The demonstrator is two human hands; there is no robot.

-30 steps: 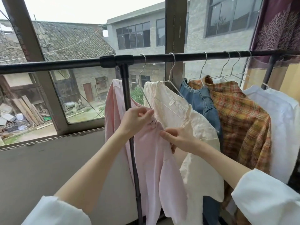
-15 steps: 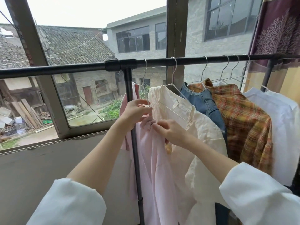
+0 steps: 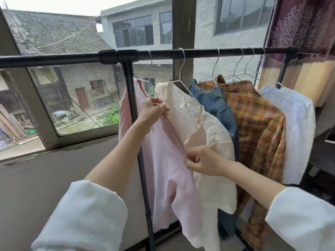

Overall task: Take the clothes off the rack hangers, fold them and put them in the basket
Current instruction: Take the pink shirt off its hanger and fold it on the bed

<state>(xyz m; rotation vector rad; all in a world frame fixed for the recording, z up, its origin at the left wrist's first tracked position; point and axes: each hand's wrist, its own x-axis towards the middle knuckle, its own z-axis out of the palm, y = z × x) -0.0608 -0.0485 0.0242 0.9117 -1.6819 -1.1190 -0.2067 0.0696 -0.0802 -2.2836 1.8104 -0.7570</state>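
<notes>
Pink shirt being opened while it hangs on the rack.

I note my left hand [image 3: 153, 110] pinching the pink shirt [image 3: 163, 160] at its collar to steady it; my right hand [image 3: 201, 160] pinches the front edge lower, likely unfastening it before removal from the hanger [image 3: 150, 69].

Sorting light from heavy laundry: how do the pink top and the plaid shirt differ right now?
The pink top is plain and pale; the plaid shirt is orange checked. Both hands, left and right, pinch the pink top; the plaid shirt hangs untouched. Pink hangs by the rack's post, plaid further right. Both hang on wire hangers.
</notes>
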